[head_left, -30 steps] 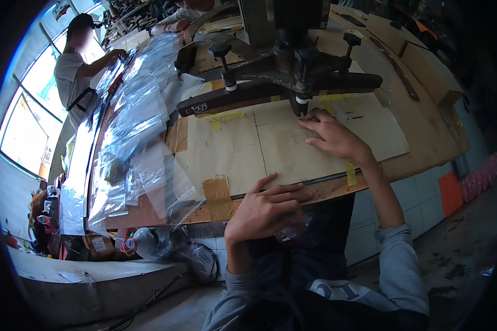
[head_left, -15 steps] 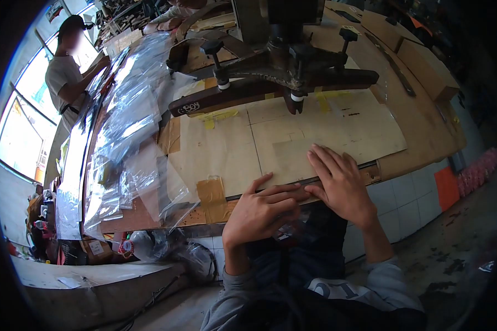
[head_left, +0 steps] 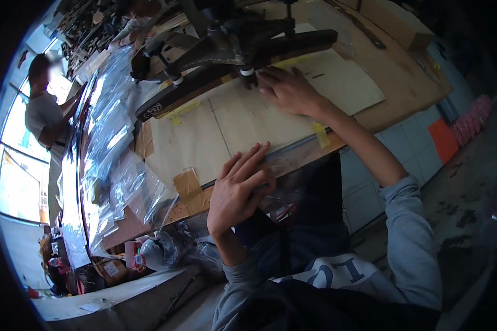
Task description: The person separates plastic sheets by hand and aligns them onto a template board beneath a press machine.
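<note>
A pale sheet [head_left: 199, 140] with dark ruled lines lies on the worktable, held by strips of yellow tape [head_left: 190, 107]. Over its far edge stands a dark metal press bar [head_left: 168, 99] with a central prong carrying a white collar [head_left: 247, 72]. My right hand [head_left: 294, 92] is stretched across the sheet, open, its fingertips close beside that prong. At the sheet's front edge rests my left hand [head_left: 240, 185], open, with fingers pointing forward and some partly bent. Brown tape [head_left: 189, 190] covers the front edge left of it.
Crumpled clear plastic sheets [head_left: 107, 127] cover the table's left side. Another person [head_left: 44, 113] stands beyond them. A cardboard box [head_left: 395, 25] sits at the back right. Below the table's left front lies a clear plastic bottle [head_left: 157, 252].
My right hand has left the sheet's front edge and reached forward to the press bar's prong. My left hand stays at the front edge. The view has tilted and shifted.
</note>
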`<state>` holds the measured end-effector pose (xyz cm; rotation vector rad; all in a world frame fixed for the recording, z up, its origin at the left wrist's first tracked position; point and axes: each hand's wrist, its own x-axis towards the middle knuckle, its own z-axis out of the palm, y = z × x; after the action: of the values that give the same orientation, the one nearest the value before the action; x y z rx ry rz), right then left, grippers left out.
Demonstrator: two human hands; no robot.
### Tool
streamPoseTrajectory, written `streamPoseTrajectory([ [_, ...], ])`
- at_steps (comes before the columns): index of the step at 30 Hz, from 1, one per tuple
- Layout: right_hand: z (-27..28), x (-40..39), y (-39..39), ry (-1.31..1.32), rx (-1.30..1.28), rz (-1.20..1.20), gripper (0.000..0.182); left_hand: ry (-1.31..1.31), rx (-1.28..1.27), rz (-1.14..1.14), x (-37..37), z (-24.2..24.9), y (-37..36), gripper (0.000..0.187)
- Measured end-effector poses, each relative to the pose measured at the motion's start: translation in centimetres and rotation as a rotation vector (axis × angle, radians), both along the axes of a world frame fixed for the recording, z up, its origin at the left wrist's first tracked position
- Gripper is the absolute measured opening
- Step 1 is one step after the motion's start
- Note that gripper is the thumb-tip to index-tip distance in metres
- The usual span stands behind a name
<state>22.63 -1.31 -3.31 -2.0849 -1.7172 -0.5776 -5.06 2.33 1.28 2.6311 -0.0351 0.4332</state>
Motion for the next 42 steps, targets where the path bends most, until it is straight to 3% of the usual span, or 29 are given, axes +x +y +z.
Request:
streamPoseTrajectory([
  [3, 0.9, -0.2, 0.0, 0.144, 0.015, 0.033, 0.04, 0.011, 0.027, 0.03, 0.1, -0.1, -0.3, 0.014],
  [21, 0.6, 0.4, 0.5, 0.105, 0.007, -0.077, 0.033, -0.024, 0.033, 0.001, 0.3, -0.9, 0.0, 0.014],
  [42, 1.2, 0.2, -0.1, 0.059, 0.029, -0.03, 0.031, -0.035, 0.041, 0.035, 0.3, -0.9, 0.0, 0.016],
])
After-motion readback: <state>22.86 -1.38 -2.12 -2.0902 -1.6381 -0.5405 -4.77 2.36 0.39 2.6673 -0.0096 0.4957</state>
